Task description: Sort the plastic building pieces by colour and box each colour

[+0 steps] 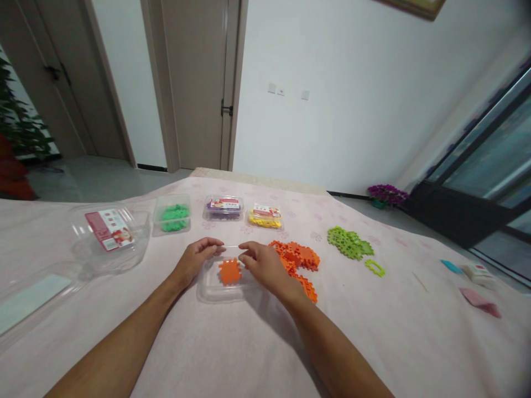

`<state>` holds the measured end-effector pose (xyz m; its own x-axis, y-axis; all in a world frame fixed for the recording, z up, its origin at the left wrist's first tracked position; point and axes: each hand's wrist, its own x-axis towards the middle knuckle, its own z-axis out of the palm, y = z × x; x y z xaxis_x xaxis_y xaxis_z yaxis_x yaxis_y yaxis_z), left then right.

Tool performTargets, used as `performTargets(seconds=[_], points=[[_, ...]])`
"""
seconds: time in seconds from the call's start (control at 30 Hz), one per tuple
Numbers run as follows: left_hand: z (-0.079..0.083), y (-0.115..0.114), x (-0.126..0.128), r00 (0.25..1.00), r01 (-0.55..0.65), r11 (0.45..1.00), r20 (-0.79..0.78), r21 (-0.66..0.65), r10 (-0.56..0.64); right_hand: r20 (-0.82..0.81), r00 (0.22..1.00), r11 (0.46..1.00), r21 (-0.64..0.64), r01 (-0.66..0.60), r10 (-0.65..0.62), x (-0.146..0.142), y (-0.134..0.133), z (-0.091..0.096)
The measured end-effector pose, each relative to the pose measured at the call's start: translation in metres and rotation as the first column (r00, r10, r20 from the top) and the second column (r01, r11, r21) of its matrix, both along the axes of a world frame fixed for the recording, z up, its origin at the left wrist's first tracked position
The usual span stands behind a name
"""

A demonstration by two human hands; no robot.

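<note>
A clear plastic box (226, 295) lies in front of me with a toothed orange foam-like puzzle piece (229, 271) in it. My left hand (198, 258) is closed at the box's far left corner, thumb and fingers pinched together. At the far right side my right hand (265, 266) bends over the box, its fingers pinching near the rim. A thin pale line runs between both sets of fingertips; it looks like the box's far edge. Just right of my right hand is a heap of orange puzzle pieces (305, 256), partly hidden behind the hand and wrist.
Behind stand boxes of green pieces (175, 218), purple pieces (224, 208) and yellow pieces (265, 219). An open clear package (136, 251) lies left. Lime green pieces (349, 243) and a lime frame (375, 268) are right, with a pink cloth (480, 302) farther out.
</note>
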<state>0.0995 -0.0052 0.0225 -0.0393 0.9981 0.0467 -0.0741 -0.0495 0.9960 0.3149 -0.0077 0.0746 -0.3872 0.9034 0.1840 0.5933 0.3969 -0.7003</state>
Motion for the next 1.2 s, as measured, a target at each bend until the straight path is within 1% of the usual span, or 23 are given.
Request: performTargets(seconds=[0.07, 0.1, 0.2, 0.27, 0.33, 0.4, 0.47, 0.5, 0.57, 0.6, 0.67, 0.73, 0.77, 0.83, 0.9, 1.0, 1.07, 1.1, 1.13, 1.17, 1.2], points=[[-0.001, 0.0, 0.0, 1.0, -0.003, 1.0, -0.003, 0.005, 0.003, 0.086, 0.995, 0.991, 0.126, 0.034, -0.045, 0.006, 0.002, 0.006], [-0.002, 0.0, 0.0, 1.0, -0.006, 1.0, -0.003, 0.004, 0.006, 0.116, 0.99, 0.985, 0.164, 0.056, -0.076, 0.012, 0.004, 0.01], [-0.005, 0.001, 0.0, 1.0, -0.007, 1.0, -0.012, -0.005, 0.007, 0.217, 0.961, 0.972, 0.199, 0.127, -0.17, 0.039, 0.015, 0.025], [-0.007, 0.002, 0.0, 0.999, -0.014, 1.0, -0.052, 0.001, 0.014, 0.309, 0.922, 0.965, 0.19, 0.18, -0.233, 0.059, 0.023, 0.035], [-0.004, 0.001, -0.001, 0.991, -0.044, 0.997, -0.122, 0.055, 0.051, 0.415, 0.87, 0.963, 0.157, 0.22, -0.267, 0.077, 0.028, 0.043], [0.003, -0.001, -0.004, 0.97, -0.063, 0.982, -0.222, 0.178, 0.103, 0.508, 0.826, 0.969, 0.092, 0.23, -0.245, 0.09, 0.03, 0.048], [0.015, -0.006, -0.006, 0.926, -0.009, 0.951, -0.358, 0.308, 0.124, 0.557, 0.808, 0.976, 0.023, 0.217, -0.192, 0.096, 0.03, 0.05], [0.023, -0.009, -0.007, 0.893, 0.053, 0.938, -0.437, 0.344, 0.11, 0.568, 0.805, 0.978, -0.001, 0.207, -0.17, 0.097, 0.029, 0.05], [0.039, -0.016, -0.005, 0.8, 0.217, 0.917, -0.6, 0.333, 0.029, 0.58, 0.803, 0.984, -0.013, 0.179, -0.138, 0.097, 0.027, 0.049], [0.047, -0.019, -0.002, 0.735, 0.309, 0.902, -0.677, 0.301, -0.026, 0.584, 0.802, 0.987, -0.006, 0.158, -0.125, 0.095, 0.026, 0.049], [0.058, -0.027, 0.007, 0.573, 0.476, 0.852, -0.811, 0.216, -0.115, 0.586, 0.805, 0.994, 0.006, 0.106, -0.09, 0.091, 0.024, 0.048], [0.065, -0.033, 0.019, 0.414, 0.596, 0.791, -0.897, 0.142, -0.152, 0.597, 0.801, 0.998, -0.007, 0.054, -0.039, 0.087, 0.023, 0.047], [0.066, -0.036, 0.024, 0.358, 0.632, 0.765, -0.922, 0.123, -0.148, 0.609, 0.793, 0.999, -0.014, 0.039, -0.023, 0.085, 0.022, 0.045], [0.066, -0.039, 0.032, 0.285, 0.672, 0.733, -0.951, 0.106, -0.123, 0.645, 0.764, 0.999, -0.018, 0.036, -0.016, 0.081, 0.021, 0.042], [0.064, -0.04, 0.036, 0.238, 0.676, 0.73, -0.968, 0.104, -0.083, 0.678, 0.734, 0.999, -0.007, 0.043, -0.027, 0.076, 0.02, 0.038], [0.061, -0.04, 0.036, 0.169, 0.664, 0.742, -0.985, 0.091, -0.03, 0.71, 0.704, 0.999, -0.032, 0.027, 0.004, 0.069, 0.018, 0.032], [0.059, -0.038, 0.034, 0.15, 0.656, 0.749, -0.989, 0.094, -0.007, 0.717, 0.696, 0.999, -0.051, 0.016, 0.025, 0.066, 0.018, 0.03], [0.058, -0.037, 0.032, 0.158, 0.65, 0.753, -0.987, 0.102, -0.003, 0.713, 0.701, 0.999, -0.052, 0.015, 0.027, 0.066, 0.017, 0.03], [0.058, -0.035, 0.029, 0.182, 0.64, 0.759, -0.983, 0.118, 0.0, 0.702, 0.712, 0.999, -0.049, 0.013, 0.025, 0.067, 0.017, 0.031], [0.057, -0.034, 0.027, 0.224, 0.621, 0.769, -0.975, 0.15, 0.009, 0.688, 0.726, 0.999, -0.039, 0.014, 0.017, 0.069, 0.018, 0.033], [0.055, -0.031, 0.023, 0.285, 0.589, 0.784, -0.958, 0.199, 0.029, 0.671, 0.742, 1.0, -0.018, 0.015, 0.001, 0.071, 0.018, 0.035]])
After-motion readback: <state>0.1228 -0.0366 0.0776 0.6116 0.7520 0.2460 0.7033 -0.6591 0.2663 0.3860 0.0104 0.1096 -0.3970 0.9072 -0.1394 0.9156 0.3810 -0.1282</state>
